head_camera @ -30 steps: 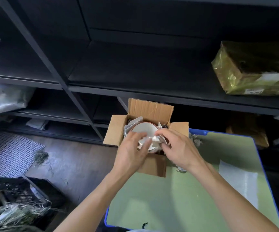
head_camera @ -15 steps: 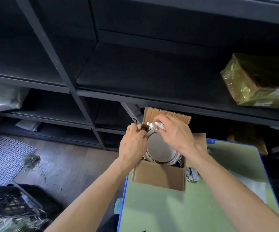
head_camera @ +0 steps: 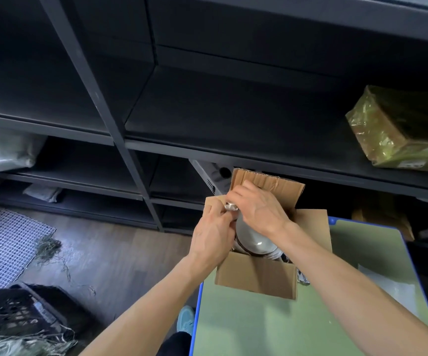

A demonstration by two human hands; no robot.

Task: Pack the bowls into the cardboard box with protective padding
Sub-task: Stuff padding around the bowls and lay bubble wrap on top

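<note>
Pinching crumpled padding (head_camera: 230, 207) at the box's (head_camera: 256, 281) eleven o'clock corner, the left hand (head_camera: 212, 238) and right hand (head_camera: 260, 211) have fingers clamped on it, just above the bowl (head_camera: 255, 241).

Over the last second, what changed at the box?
Both hands moved from the bowl's near side to its far rim. The left hand and right hand now pinch crumpled padding by the far flap. The bowl stays in the cardboard box, and the box stays on the green table's corner.
</note>
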